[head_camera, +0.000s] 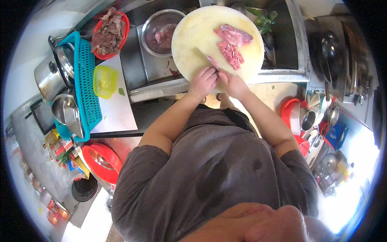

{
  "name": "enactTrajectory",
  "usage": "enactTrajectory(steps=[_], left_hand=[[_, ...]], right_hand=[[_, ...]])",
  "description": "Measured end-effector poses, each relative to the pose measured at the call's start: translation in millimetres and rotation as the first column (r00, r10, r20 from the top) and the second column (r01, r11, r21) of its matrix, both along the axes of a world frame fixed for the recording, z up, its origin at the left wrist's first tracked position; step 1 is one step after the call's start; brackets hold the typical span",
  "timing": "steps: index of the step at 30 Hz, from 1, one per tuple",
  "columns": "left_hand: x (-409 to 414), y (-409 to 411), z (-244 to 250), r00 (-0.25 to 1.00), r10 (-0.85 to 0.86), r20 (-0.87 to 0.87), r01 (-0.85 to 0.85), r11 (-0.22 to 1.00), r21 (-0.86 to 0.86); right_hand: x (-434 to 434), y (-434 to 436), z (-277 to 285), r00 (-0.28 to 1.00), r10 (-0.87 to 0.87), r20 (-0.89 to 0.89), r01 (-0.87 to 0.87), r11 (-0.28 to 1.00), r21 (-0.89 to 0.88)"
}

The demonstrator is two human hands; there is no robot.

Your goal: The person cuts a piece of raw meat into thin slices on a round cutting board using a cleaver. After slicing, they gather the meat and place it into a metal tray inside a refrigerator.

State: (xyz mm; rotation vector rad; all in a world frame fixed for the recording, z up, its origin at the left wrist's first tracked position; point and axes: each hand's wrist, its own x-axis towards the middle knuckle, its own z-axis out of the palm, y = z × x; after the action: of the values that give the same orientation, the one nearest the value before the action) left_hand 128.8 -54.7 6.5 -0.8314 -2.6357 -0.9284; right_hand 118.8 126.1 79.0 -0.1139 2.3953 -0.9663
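My right hand (233,83) grips a kitchen knife (202,53) by its handle, the blade slanting up and to the left over a round, pale cutting board (193,33). A bit of pink meat (213,61) clings along the blade near my left hand (205,80). That hand is beside the blade with its fingers curled, close to the right hand; whether it pinches anything is hidden. Farther up the board lies a larger piece of raw meat (235,34). Just below it is a small heap of thin-cut raw meat strips (231,55).
Left of the board, a steel bowl (164,12) holds meat in reddish liquid. Beyond it stand a red basket (127,25) of browned meat, a yellow-green plastic container (105,81) and a teal basket (87,90) with steel pots. Green vegetables (266,20) lie in the sink at right.
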Motion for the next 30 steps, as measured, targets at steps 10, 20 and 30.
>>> enactTrajectory(steps=[10, 20, 30], left_hand=[[2.7, -0.1, -8.4, 0.996, 0.019, -0.090, -0.025, 0.998, -0.062], [2.9, 0.3, -5.6, 0.999, 0.020, -0.048, -0.022, 0.998, -0.054], [2.7, -1.5, -0.5, 0.998, 0.012, -0.068, -0.015, 0.999, -0.041]], right_hand=[[43.6, 46.9, 37.3, 0.990, 0.075, 0.117, -0.089, 0.990, 0.114], [47.5, 36.8, 10.7, 0.999, 0.036, 0.040, -0.037, 0.999, 0.036], [-44.1, -15.6, -3.1, 0.984, 0.012, 0.179, 0.005, 0.996, -0.093]])
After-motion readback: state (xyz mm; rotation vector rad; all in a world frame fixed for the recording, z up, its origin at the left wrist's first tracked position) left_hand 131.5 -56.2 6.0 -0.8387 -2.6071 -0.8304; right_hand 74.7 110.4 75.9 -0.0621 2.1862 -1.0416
